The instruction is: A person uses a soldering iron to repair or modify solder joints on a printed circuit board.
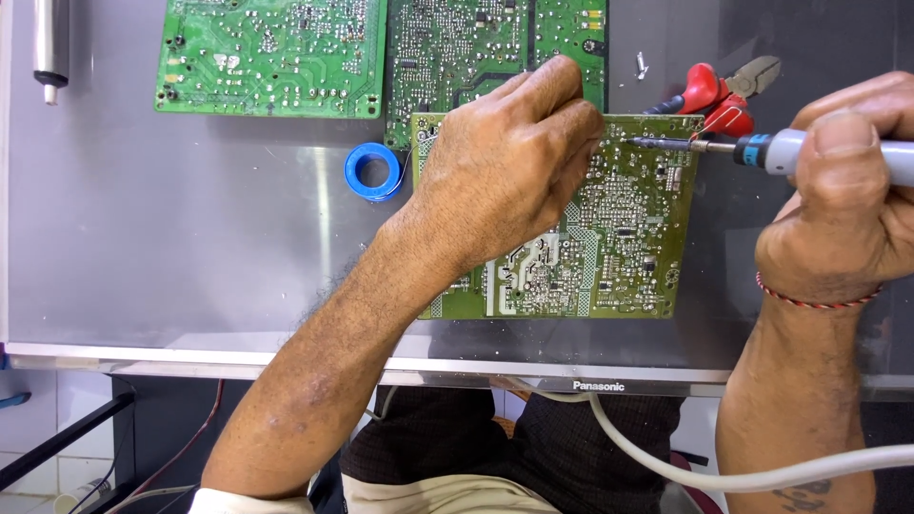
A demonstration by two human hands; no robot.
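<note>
Across the middle of the grey work surface (190,238) lies a yellow-green circuit board (619,238), solder side up, and it serves as the reference for all that follows. Left hand (509,162) rests on the board's upper left part, knuckles up and fingers curled downward onto it; a thin wire shows at the board's upper left corner beside this hand, but whether the fingers pinch it cannot be told. Right hand (847,200) sits off the board's right edge, clenched around the grey handle of a soldering iron (762,150). Its dark tip reaches leftward over the board's upper right corner and ends just beside the left fingertips, near the top edge.

Above the board, and touching or slightly under its top edge, lies a darker green board (476,48); a second green board (271,57) lies farther up and to the left. A blue solder spool (372,171) sits just off the board's upper left corner. Red-handled cutters (724,90) lie beyond the upper right corner, close behind the iron's shaft, with a small screw (642,65) near them.

Open surface extends well to the left of the board. Below it, a narrow strip remains before the surface's front edge. A white cable (666,466) runs beneath that edge toward the right.
</note>
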